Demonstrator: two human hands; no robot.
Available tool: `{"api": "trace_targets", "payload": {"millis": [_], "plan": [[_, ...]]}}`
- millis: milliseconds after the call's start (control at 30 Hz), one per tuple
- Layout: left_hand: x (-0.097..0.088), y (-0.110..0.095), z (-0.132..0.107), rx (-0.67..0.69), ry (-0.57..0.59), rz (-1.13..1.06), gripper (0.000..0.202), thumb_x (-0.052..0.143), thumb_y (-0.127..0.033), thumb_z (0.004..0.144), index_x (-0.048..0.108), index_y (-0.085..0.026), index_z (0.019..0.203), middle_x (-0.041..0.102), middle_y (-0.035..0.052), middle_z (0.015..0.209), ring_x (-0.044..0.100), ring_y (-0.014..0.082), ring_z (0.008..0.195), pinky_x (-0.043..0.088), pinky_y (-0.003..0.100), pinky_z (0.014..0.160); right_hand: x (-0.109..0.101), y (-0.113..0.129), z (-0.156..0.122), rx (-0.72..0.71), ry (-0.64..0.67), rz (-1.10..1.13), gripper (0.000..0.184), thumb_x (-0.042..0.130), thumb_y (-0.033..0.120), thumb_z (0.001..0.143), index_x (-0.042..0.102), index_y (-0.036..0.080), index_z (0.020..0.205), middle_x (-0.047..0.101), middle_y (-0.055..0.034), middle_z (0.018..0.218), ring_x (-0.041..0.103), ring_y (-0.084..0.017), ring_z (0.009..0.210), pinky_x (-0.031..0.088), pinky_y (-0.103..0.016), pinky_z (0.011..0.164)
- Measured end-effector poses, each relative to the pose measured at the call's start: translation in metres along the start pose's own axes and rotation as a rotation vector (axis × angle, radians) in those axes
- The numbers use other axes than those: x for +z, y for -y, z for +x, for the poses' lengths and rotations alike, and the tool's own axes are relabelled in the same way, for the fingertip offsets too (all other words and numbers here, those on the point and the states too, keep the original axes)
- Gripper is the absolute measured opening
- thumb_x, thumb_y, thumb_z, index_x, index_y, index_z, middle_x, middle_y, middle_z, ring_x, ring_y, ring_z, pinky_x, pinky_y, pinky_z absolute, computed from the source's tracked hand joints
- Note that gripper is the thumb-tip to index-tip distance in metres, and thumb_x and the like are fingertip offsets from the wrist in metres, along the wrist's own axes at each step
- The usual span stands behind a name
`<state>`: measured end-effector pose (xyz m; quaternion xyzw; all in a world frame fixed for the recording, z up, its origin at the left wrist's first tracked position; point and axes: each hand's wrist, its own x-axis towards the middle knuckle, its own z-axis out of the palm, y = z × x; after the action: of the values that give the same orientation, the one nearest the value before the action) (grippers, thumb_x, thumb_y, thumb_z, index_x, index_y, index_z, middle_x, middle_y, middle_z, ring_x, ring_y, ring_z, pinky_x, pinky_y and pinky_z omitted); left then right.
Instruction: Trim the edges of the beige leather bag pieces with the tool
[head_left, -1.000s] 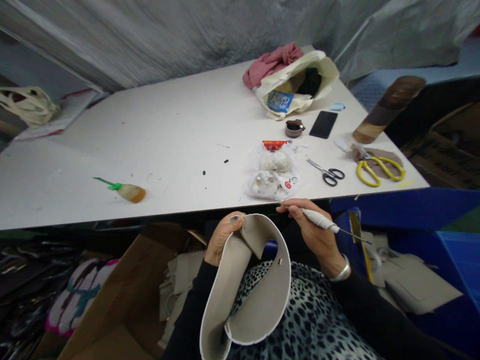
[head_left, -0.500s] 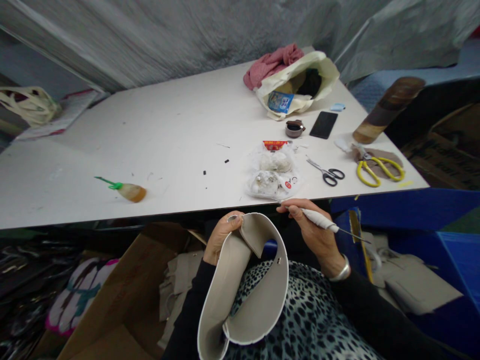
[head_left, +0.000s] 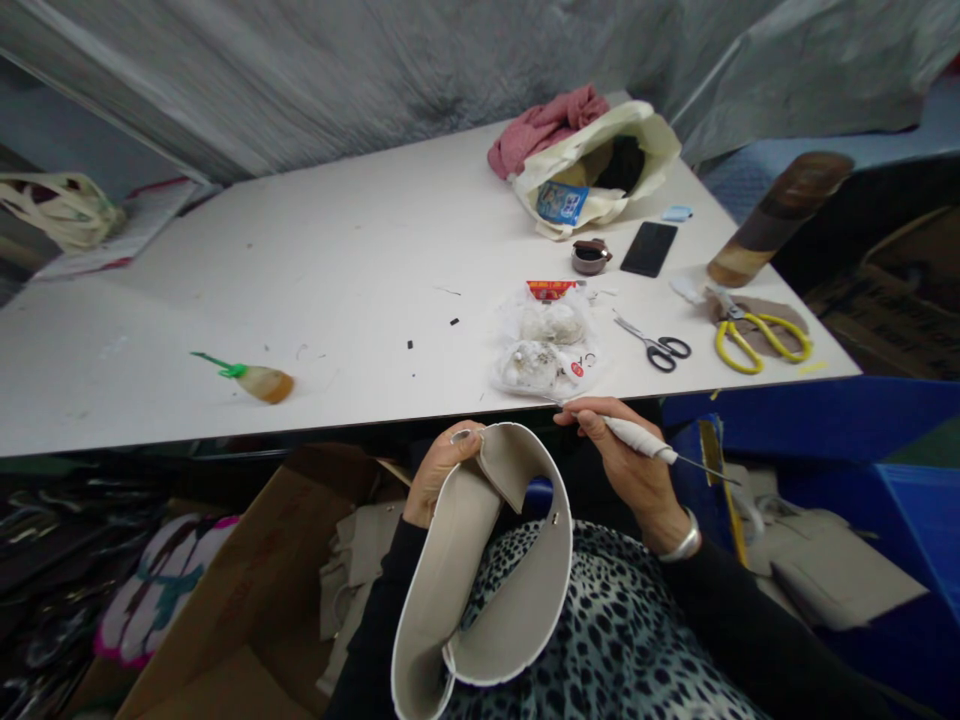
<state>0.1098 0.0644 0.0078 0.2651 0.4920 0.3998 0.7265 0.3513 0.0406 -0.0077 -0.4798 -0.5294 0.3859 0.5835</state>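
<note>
My left hand (head_left: 441, 468) is closed on the upper edge of a beige, leather-like bag piece (head_left: 523, 628), curled into an open loop. One wall has an oval cutout and a small metal fitting. My right hand (head_left: 628, 465) grips a thin metal tool with a white wrapped handle (head_left: 639, 438), which looks like an awl. Its rod sticks out to the right, and its other end points left toward the table edge, by a clear plastic bag (head_left: 541, 362) with whitish, dark-speckled contents. The bag piece and the tool are apart.
On the white table (head_left: 337, 260) are black-handled scissors (head_left: 660, 350), yellow-handled cutters (head_left: 757, 335), a phone (head_left: 649, 248), a small round pot (head_left: 590, 257), a tall bottle (head_left: 780, 220), a cloth bag (head_left: 592, 170) and a green-tipped glue bottle (head_left: 259, 382). Below stand a cardboard box (head_left: 225, 570) and blue bins (head_left: 862, 500) holding beige pieces.
The bag piece in my left hand has shifted very slightly left and up. My right hand keeps its hold on the tool, almost unmoved.
</note>
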Motion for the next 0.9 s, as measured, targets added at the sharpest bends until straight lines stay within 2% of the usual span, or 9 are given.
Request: {"api": "trace_targets", "payload": {"millis": [133,233,367,500,600,700,800,900], "plan": [[-0.002,-0.003,0.0,0.014,-0.054,0.009,0.052,0.099,-0.046,0.055,0.069,-0.013,0.08,0.066,0.0023,0.068,0.06,0.0163,0.058,0.047,0.029,0.06,0.0,0.001,0.0,0.002,0.002,-0.005,0.017,0.067,0.037,0.102,0.077,0.024,0.107,0.08,-0.004,0.099,0.074,-0.02,0.092,0.059,-0.036,0.088],[-0.006,-0.007,-0.001,0.09,-0.147,0.011,0.049,0.098,-0.045,0.057,0.069,-0.013,0.081,0.066,0.0014,0.068,0.06,0.0149,0.059,0.047,0.027,0.061,0.001,0.003,-0.001,-0.001,-0.008,0.02,0.016,0.068,0.036,0.102,0.077,0.025,0.107,0.081,-0.0036,0.099,0.074,-0.019,0.09,0.06,-0.033,0.084],[-0.016,-0.018,-0.011,0.322,-0.438,-0.002,0.043,0.094,-0.042,0.063,0.07,-0.013,0.084,0.068,0.0007,0.072,0.061,0.0143,0.064,0.048,0.027,0.064,0.004,0.008,-0.005,0.066,-0.017,0.113,0.02,0.066,0.039,0.103,0.074,0.025,0.116,0.081,-0.0053,0.102,0.077,-0.019,0.086,0.062,-0.03,0.072],[-0.023,-0.035,-0.04,0.552,-0.706,0.064,0.036,0.087,-0.04,0.07,0.071,-0.013,0.087,0.069,0.0005,0.075,0.06,0.014,0.067,0.049,0.027,0.067,0.011,0.014,-0.012,0.135,0.009,0.153,0.03,0.06,0.045,0.106,0.069,0.025,0.126,0.08,-0.0045,0.088,0.076,-0.018,0.07,0.059,-0.026,0.059],[-0.026,-0.05,-0.066,0.715,-0.93,0.163,0.028,0.083,-0.035,0.074,0.071,-0.012,0.086,0.068,0.0007,0.074,0.059,0.0141,0.068,0.048,0.027,0.067,0.02,0.019,-0.018,0.16,0.105,0.168,0.026,0.066,0.044,0.102,0.071,0.024,0.117,0.079,-0.0037,0.085,0.073,-0.015,0.065,0.057,-0.023,0.057],[-0.03,-0.061,-0.087,0.857,-1.098,0.223,0.025,0.081,-0.032,0.075,0.071,-0.012,0.087,0.067,0.0008,0.075,0.059,0.015,0.068,0.048,0.029,0.067,0.03,0.024,-0.023,0.178,0.204,0.197,0.023,0.076,0.042,0.095,0.071,0.023,0.106,0.077,-0.0024,0.086,0.073,-0.015,0.068,0.058,-0.024,0.061],[-0.032,-0.065,-0.097,1.027,-1.205,0.279,0.024,0.081,-0.03,0.076,0.07,-0.012,0.087,0.066,0.0001,0.076,0.059,0.015,0.069,0.049,0.029,0.068,0.039,0.031,-0.026,0.14,0.283,0.128,0.026,0.08,0.044,0.091,0.066,0.022,0.096,0.072,0.0009,0.079,0.069,-0.014,0.065,0.055,-0.024,0.061],[-0.026,-0.064,-0.099,1.154,-1.271,0.316,0.019,0.08,-0.027,0.076,0.07,-0.014,0.086,0.066,-0.0012,0.076,0.06,0.0158,0.07,0.05,0.03,0.07,0.045,0.041,-0.026,0.07,0.395,0.033,0.032,0.078,0.049,0.091,0.06,0.022,0.093,0.07,0.0013,0.079,0.065,-0.014,0.065,0.051,-0.023,0.06]]}}
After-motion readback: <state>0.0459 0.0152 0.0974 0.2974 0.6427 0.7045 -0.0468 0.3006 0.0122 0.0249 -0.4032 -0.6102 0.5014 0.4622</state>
